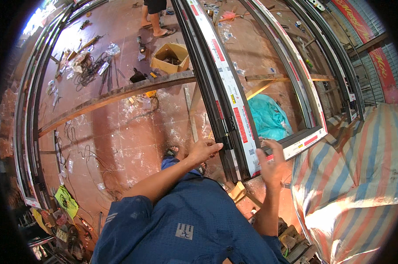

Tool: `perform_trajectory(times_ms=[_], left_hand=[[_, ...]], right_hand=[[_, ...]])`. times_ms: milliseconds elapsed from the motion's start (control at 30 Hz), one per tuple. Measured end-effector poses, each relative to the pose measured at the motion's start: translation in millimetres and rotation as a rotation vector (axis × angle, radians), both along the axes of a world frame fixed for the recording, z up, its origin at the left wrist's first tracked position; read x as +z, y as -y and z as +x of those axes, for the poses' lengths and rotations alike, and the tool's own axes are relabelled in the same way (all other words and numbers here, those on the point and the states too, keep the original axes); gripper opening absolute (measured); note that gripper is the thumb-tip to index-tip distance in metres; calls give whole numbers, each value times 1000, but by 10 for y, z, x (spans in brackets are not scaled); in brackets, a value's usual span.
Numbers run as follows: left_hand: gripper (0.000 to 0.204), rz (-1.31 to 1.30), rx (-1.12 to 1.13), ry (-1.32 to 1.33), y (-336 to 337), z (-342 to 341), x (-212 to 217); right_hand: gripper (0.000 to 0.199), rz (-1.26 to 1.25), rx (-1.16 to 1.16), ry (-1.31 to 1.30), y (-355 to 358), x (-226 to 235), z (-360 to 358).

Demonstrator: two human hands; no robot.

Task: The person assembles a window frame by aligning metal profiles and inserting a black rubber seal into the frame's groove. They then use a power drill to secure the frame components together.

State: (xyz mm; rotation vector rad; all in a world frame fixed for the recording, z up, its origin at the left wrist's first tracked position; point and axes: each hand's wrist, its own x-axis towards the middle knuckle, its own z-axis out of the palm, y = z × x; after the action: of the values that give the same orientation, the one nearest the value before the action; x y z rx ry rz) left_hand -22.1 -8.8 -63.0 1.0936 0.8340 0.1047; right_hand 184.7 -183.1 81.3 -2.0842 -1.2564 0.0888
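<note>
Your left hand (pixel 203 151) rests curled on the dark edge of the window frame (pixel 227 114), fingers closed over its rail just in front of you. Your right hand (pixel 271 165) is spread open, fingertips touching the frame's white-taped corner. The frame lies on rusty beams (pixel 115 94). A striped tarp (pixel 361 176) sits at your right. Under the frame lies a teal bag (pixel 269 116). Farther off, an open cardboard box (pixel 170 57) holds dark, unclear items.
</note>
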Motion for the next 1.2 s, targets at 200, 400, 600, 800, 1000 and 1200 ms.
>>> perform_trajectory(times_ms=[200,400,600,800,1000,1200], left_hand=[[49,-40,-106,55,-152,11,-273],[63,689,-81,103,-386,-142,-28],[88,1034,-269,178,-758,16,318],[89,1068,-312,214,-798,116,189],[87,1124,-333,242,-841,119,187],[84,1124,-259,385,-885,-6,-67]], right_hand=[[114,-348,59,236,-457,-117,-511],[124,-471,7,369,-585,-290,-596],[124,-509,-24,438,-634,-333,-607],[130,-439,-51,493,-639,-379,-634],[133,-482,-131,518,-720,-357,-710],[130,-549,-187,452,-690,-377,-720]])
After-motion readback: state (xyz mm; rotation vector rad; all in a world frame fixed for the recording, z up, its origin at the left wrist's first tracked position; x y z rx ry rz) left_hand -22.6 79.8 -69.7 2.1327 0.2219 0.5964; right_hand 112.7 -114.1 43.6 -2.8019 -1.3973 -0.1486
